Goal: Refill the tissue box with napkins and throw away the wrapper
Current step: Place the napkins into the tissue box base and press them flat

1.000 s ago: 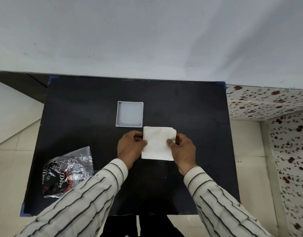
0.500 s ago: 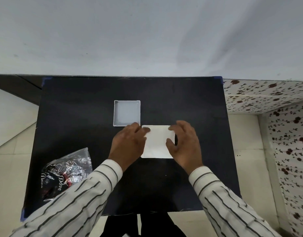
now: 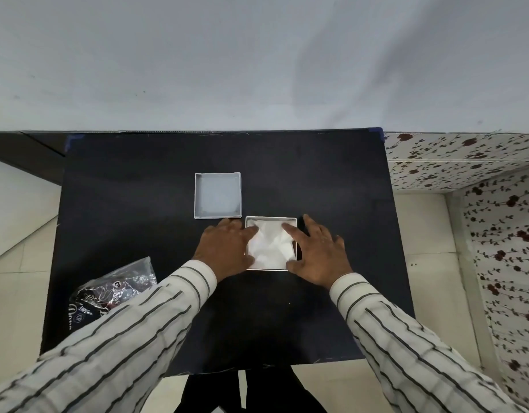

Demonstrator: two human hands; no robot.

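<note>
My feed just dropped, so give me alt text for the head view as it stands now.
Both hands press white napkins down into an open white tissue box on a black table, the left hand at its left edge and the right hand at its right. A shallow white lid lies just behind and to the left; a crumpled wrapper sits near the front-left corner.

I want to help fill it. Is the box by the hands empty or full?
Full. White napkins fill the box up to its rim, both hands pressing them. The other tray is empty.

Matt black table [image 3: 138,204]. Soft, creased white paper napkins [image 3: 270,245] in smooth white tissue box [image 3: 271,218]. Glossy, crinkled plastic wrapper [image 3: 114,290] near left; striped cloth sleeves [image 3: 406,338].
</note>
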